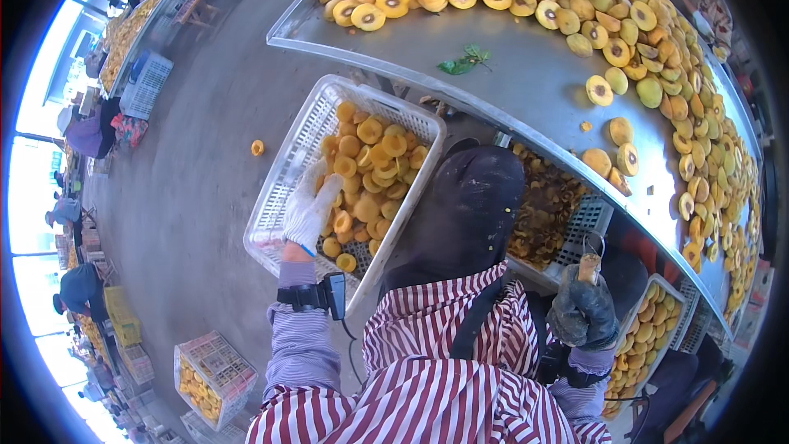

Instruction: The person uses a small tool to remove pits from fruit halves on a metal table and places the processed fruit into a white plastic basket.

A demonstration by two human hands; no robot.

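Note:
My left hand (308,213), in a white knit glove, reaches into a white plastic crate (385,262) of pitted yellow peach halves (368,206). Its fingertips touch the fruit at the crate's left side. An orange bit shows between thumb and fingers, but whether the hand grips it is unclear. On the other side, my right hand (584,314) wears a dark, soiled glove. It is closed around the wooden handle of a wire-loop pitting tool (590,266), whose loop points away from me.
A metal table (524,68) carries heaped peach halves (616,18), many with stones, and a green leaf sprig (465,60). Below its edge stands a crate of brown scraps (542,216). Another peach crate (644,333) is at right. One half (257,147) lies on the floor. People work at left.

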